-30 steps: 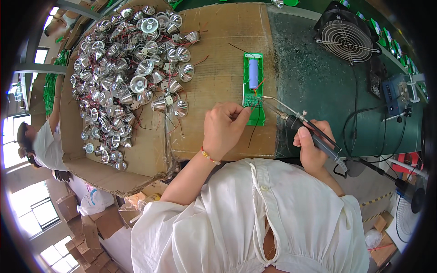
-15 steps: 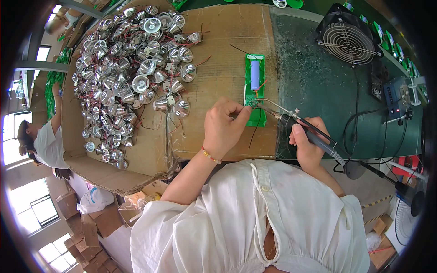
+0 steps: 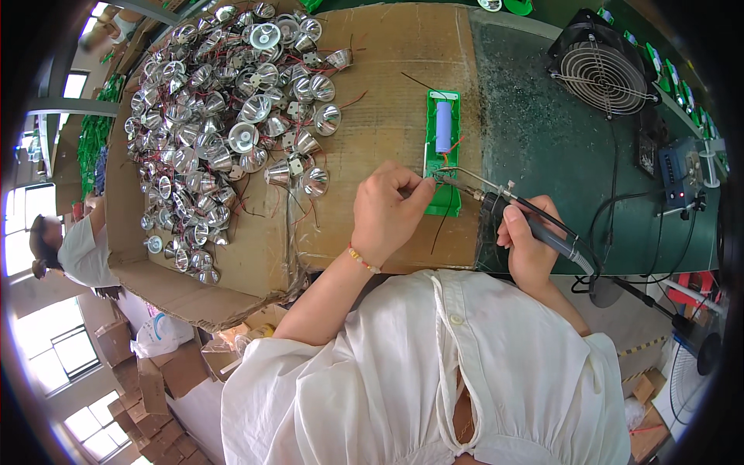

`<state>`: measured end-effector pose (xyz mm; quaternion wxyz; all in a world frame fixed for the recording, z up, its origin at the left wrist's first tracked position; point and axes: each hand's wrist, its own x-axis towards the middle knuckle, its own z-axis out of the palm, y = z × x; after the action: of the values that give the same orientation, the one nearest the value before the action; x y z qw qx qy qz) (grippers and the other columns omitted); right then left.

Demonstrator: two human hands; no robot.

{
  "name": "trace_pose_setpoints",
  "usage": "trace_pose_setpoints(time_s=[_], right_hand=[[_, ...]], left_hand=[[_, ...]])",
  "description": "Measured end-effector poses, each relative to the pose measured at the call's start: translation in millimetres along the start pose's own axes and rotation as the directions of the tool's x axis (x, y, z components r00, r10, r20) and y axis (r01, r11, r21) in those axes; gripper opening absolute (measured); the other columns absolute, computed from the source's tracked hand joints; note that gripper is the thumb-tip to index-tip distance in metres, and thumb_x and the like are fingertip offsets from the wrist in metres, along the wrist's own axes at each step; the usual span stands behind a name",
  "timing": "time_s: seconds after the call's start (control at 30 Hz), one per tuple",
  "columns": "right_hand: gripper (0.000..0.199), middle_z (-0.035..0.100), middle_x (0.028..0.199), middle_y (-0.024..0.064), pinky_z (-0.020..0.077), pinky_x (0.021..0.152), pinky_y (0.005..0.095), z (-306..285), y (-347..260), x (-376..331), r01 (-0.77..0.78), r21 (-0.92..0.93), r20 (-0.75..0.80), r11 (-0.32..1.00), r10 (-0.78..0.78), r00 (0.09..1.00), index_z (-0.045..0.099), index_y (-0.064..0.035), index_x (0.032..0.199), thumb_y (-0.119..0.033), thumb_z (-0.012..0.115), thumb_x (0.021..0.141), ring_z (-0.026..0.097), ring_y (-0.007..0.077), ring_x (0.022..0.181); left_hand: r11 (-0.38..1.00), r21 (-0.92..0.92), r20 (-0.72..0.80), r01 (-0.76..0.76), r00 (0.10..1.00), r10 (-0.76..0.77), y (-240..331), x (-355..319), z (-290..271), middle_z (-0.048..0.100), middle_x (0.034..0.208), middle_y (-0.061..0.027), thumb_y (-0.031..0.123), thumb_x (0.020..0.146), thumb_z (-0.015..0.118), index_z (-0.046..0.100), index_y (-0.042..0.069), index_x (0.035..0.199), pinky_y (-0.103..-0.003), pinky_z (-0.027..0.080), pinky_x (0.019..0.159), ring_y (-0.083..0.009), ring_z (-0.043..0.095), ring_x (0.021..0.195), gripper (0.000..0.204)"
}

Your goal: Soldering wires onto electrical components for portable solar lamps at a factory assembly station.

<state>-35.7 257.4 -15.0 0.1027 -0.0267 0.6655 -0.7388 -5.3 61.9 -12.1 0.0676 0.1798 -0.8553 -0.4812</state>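
Observation:
A green plastic housing (image 3: 453, 203) lies lengthwise on the cardboard in front of me, with a purple cylindrical battery (image 3: 443, 128) in its far half. Thin black and red wires come out of it. My left hand (image 3: 387, 205) is closed in a pinch at the housing's left edge; whatever is between the fingertips is too small to make out. Wrapped around a soldering iron (image 3: 493, 204), my right hand (image 3: 530, 242) holds its tip over the housing near the left fingertips. A thin curved metal tube runs beside the iron to the same spot.
Many silver reflector cups (image 3: 240, 137) with red and black wires fill a cardboard box (image 3: 198, 306) at left. A black fan (image 3: 601, 77) with a wire grille stands far right, near a blue control box (image 3: 682, 174) with cables. Another person (image 3: 81, 248) is at far left.
The whole view has shifted slightly, so the housing appears a little farther right. Both hands keep their grip, with the iron tip still at the housing.

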Motion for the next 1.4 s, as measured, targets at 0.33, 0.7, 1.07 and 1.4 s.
trace_pose_setpoints(time_s=[0.33,0.7,1.07,1.4], right_hand=[[0.014,0.055,0.064,0.0073,0.042,0.046,0.0217,-6.8,1.3,-2.7,0.108,0.077,-0.034,0.991,-0.105,0.994,0.05,0.0002,0.086,-0.007,0.061,0.081,0.051,0.0099,0.05],[0.015,0.055,0.064,0.0077,0.0414,0.046,0.0219,-17.7,1.9,9.9,0.171,0.077,-0.073,0.982,-0.165,0.984,0.05,0.0011,0.087,-0.007,0.061,0.081,0.051,0.0104,0.05],[0.015,0.055,0.064,0.0069,0.044,0.048,0.0217,-47.3,11.5,37.7,0.185,-0.061,-0.259,0.981,-0.195,0.946,0.049,0.0016,0.084,-0.006,0.062,0.08,0.053,0.0097,0.051],[0.015,0.058,0.062,0.0055,0.0443,0.047,0.0221,-40.7,12.6,45.0,0.06,-0.017,-0.277,0.998,-0.063,0.959,0.051,0.0001,0.081,-0.003,0.065,0.078,0.054,0.0082,0.051]], left_hand=[[1.0,-0.009,-0.006,0.012,1.0,-0.012,-0.3,-1.1,-0.8,0.056,0.068,-0.0102,0.018,0.074,0.065,0.061,0.0,0.063,-0.032,0.04,0.052,-0.0224,0.053,0.054,0.021],[0.999,-0.036,0.05,0.041,0.998,-0.039,1.3,0.6,-8.1,0.058,0.065,-0.0095,0.017,0.075,0.065,0.062,-0.001,0.067,-0.028,0.042,0.05,-0.0164,0.054,0.053,0.02],[0.993,0.022,0.234,0.116,0.965,-0.118,19.4,79.4,-12.9,0.06,0.053,-0.0061,0.013,0.074,0.057,0.065,-0.001,0.07,-0.026,0.046,0.048,-0.0107,0.057,0.049,0.016],[0.764,0.644,-0.052,-0.043,0.994,0.1,16.4,359.0,-58.6,0.066,0.077,-0.0106,0.025,0.076,0.056,0.07,0.012,0.079,-0.037,0.051,0.072,-0.0294,0.064,0.074,0.019]])
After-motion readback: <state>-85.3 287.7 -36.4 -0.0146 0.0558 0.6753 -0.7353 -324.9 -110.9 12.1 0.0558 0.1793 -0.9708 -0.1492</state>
